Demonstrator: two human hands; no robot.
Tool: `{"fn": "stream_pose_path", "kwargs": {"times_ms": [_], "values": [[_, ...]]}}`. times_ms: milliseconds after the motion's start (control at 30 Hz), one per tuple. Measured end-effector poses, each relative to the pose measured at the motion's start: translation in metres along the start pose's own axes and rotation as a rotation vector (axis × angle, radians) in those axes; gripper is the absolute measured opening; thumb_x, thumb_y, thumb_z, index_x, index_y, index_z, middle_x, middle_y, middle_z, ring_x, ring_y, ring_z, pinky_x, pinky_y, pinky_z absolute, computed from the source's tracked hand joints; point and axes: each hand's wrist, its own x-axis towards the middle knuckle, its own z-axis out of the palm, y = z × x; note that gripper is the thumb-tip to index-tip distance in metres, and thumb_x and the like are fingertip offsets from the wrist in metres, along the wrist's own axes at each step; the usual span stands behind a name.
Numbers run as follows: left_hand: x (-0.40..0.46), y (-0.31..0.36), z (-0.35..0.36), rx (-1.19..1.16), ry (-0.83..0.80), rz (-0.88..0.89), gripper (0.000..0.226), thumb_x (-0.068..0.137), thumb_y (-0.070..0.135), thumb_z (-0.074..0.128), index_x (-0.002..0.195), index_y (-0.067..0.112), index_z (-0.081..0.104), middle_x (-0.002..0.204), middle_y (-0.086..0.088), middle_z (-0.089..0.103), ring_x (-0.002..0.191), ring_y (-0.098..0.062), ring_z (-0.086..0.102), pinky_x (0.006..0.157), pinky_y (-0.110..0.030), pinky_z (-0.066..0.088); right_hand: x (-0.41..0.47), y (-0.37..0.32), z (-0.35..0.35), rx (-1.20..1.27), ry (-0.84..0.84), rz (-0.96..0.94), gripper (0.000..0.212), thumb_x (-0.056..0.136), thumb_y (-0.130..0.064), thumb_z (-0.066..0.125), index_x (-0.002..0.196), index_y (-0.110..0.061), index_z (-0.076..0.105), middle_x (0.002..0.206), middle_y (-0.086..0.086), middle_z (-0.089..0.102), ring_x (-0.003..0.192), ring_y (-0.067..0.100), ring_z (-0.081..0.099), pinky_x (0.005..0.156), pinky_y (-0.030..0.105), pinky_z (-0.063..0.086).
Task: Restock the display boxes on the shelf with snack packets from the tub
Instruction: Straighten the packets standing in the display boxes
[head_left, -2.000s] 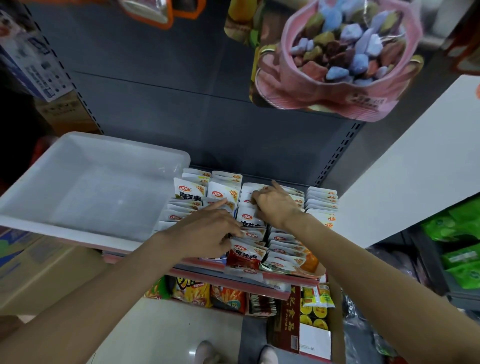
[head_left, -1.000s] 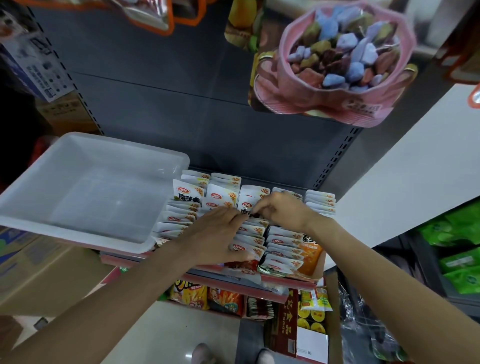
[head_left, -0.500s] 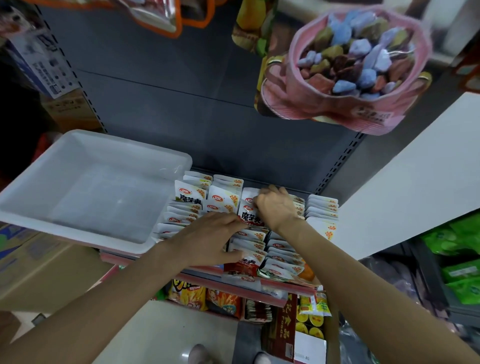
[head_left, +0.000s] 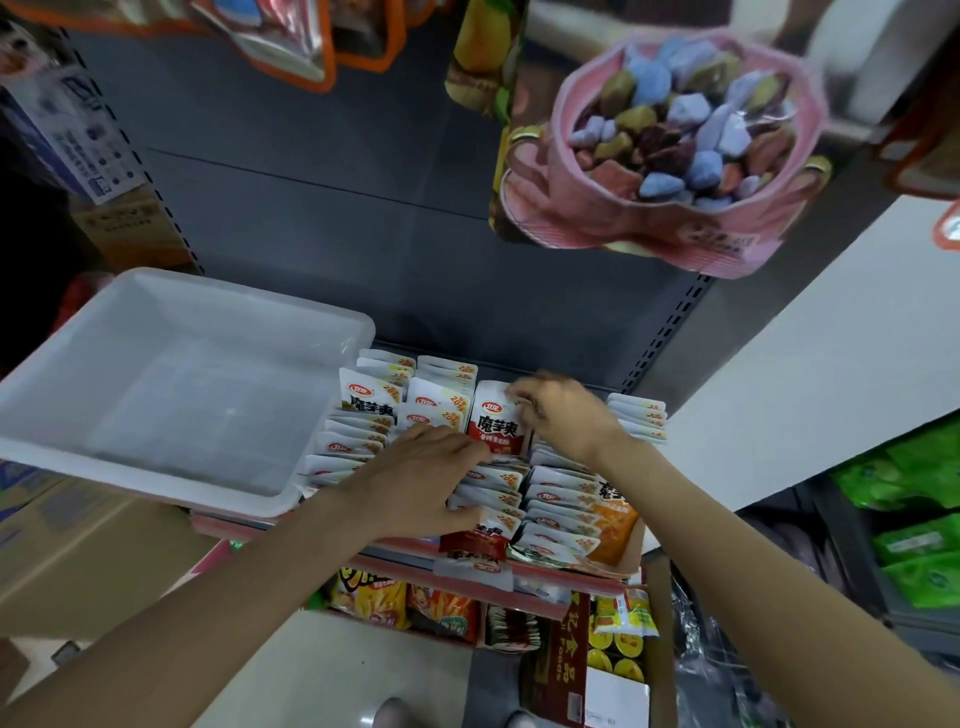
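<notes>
Step in hand, as I read it: tidying packets already in the display boxes (head_left: 631, 545), not fetching more. The tub (head_left: 171, 395) sits on the shelf (head_left: 545, 577) at left, touching the leftmost packet row, and looks empty, so restock is likely near done.

Right hand (head_left: 563, 415): fingers curled, pinching the top edge of an upright red-and-white snack packet (head_left: 493, 421) at the back of the middle row. Motion-blurred, so exact finger placement unclear.
Left hand (head_left: 421, 478): fingers fairly straight, pressing flat on the rows of snack packets (head_left: 556, 499) in front, holding them down.

Next move probably calls for seating that upright packet into its row while the left keeps the stack from fanning; one red packet (head_left: 475, 551) overhangs the shelf lip and could slip.

Surroundings: dark grey shop shelving back panel, pink candy bag (head_left: 670, 150) hanging above, more snacks on the shelf below, cardboard cartons at left, green packs at right, pale floor.
</notes>
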Motion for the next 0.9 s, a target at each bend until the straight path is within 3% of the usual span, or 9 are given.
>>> {"fn": "stream_pose_path", "kwargs": {"times_ms": [67, 233, 400, 467, 567, 667, 733, 900], "values": [[0.000, 0.000, -0.002, -0.011, -0.021, -0.004, 0.059, 0.090, 0.053, 0.046, 0.140, 0.026, 0.031, 0.143, 0.005, 0.039, 0.131, -0.013, 0.031, 0.111, -0.029, 0.016, 0.007, -0.004, 0.003, -0.136, 0.010, 0.080, 0.034, 0.095, -0.017, 0.045, 0.128, -0.017, 0.051, 0.126, 0.010, 0.056, 0.113, 0.030, 0.054, 0.093, 0.036, 0.045], [-0.004, 0.001, 0.000, -0.012, -0.001, -0.009, 0.063, 0.088, 0.052, 0.048, 0.141, 0.025, 0.028, 0.142, 0.002, 0.041, 0.130, -0.014, 0.033, 0.110, -0.028, 0.015, 0.018, -0.013, 0.014, -0.375, 0.000, 0.064, 0.027, 0.093, -0.016, 0.051, 0.119, -0.014, 0.057, 0.122, 0.010, 0.055, 0.119, 0.027, 0.044, 0.099, 0.034, 0.035], [-0.001, -0.001, 0.006, -0.013, 0.002, -0.066, 0.084, 0.092, 0.054, 0.041, 0.150, 0.019, -0.009, 0.144, -0.003, 0.038, 0.131, -0.018, 0.033, 0.112, -0.031, 0.016, 0.002, -0.010, 0.008, -0.244, -0.005, -0.090, 0.018, 0.090, -0.022, 0.059, 0.105, -0.022, 0.069, 0.118, 0.003, 0.056, 0.115, 0.022, 0.045, 0.097, 0.032, 0.035], [0.001, 0.000, 0.010, 0.027, 0.030, -0.057, 0.079, 0.092, 0.053, 0.040, 0.151, 0.020, 0.000, 0.143, -0.004, 0.030, 0.131, -0.018, 0.026, 0.112, -0.034, 0.019, -0.005, -0.007, 0.006, -0.209, -0.093, -0.142, 0.016, 0.090, -0.020, 0.057, 0.098, -0.020, 0.071, 0.115, 0.002, 0.059, 0.112, 0.022, 0.048, 0.095, 0.031, 0.038], [0.002, 0.000, 0.010, -0.041, 0.128, -0.057, 0.065, 0.088, 0.050, 0.049, 0.145, 0.026, 0.028, 0.136, -0.001, 0.025, 0.127, -0.016, 0.024, 0.110, -0.035, 0.026, -0.005, -0.001, 0.002, -0.025, -0.223, -0.162, 0.020, 0.091, -0.015, 0.053, 0.096, -0.013, 0.073, 0.113, 0.004, 0.062, 0.111, 0.021, 0.050, 0.098, 0.030, 0.037], [0.004, -0.001, 0.009, -0.008, 0.056, -0.036, 0.065, 0.089, 0.052, 0.046, 0.145, 0.028, 0.025, 0.150, 0.003, 0.021, 0.137, -0.015, 0.019, 0.114, -0.034, 0.012, 0.005, 0.003, -0.003, 0.036, -0.010, -0.066, 0.029, 0.095, -0.017, 0.049, 0.122, -0.013, 0.061, 0.129, 0.008, 0.054, 0.121, 0.025, 0.047, 0.101, 0.029, 0.036], [0.005, -0.001, 0.009, 0.009, 0.018, -0.027, 0.065, 0.090, 0.053, 0.045, 0.146, 0.028, 0.022, 0.149, 0.006, 0.030, 0.136, -0.012, 0.024, 0.113, -0.031, 0.011, 0.013, 0.004, -0.001, -0.091, 0.002, 0.038, 0.042, 0.096, -0.022, 0.048, 0.138, -0.016, 0.044, 0.137, 0.008, 0.048, 0.127, 0.028, 0.041, 0.105, 0.035, 0.035], [0.003, -0.003, 0.006, 0.005, 0.007, -0.018, 0.065, 0.090, 0.052, 0.046, 0.146, 0.028, 0.023, 0.147, 0.007, 0.034, 0.134, -0.011, 0.026, 0.112, -0.031, 0.011, 0.018, 0.000, 0.015, -0.311, 0.141, 0.044, 0.031, 0.088, -0.005, 0.054, 0.117, -0.015, 0.058, 0.115, 0.006, 0.057, 0.116, 0.026, 0.044, 0.096, 0.032, 0.037]]}}
